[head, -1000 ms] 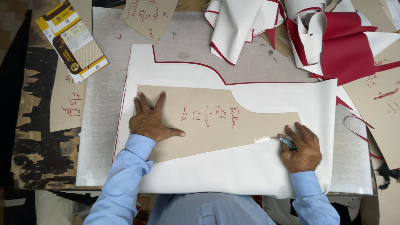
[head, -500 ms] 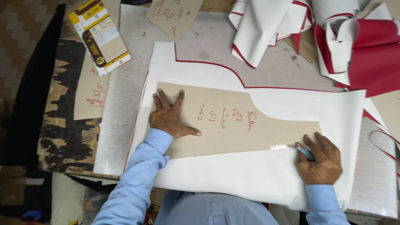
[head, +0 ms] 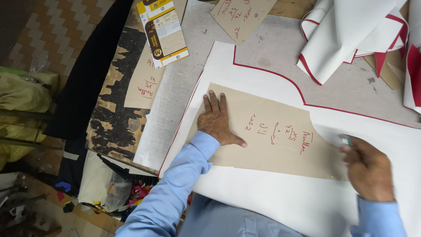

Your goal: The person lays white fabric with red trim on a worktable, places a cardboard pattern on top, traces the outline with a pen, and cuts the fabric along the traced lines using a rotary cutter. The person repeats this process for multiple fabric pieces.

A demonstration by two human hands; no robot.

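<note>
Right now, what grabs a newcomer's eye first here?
The tan pattern lying on the white sheet at centre, with the left hand pressed flat on its left end. The right hand is at the pattern's right edge, holding a small marker against it. Upper right, a heap of red and white pieces stands out on the grey table.

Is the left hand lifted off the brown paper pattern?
No, the left hand lies flat, palm down, on the brown paper pattern.
</note>
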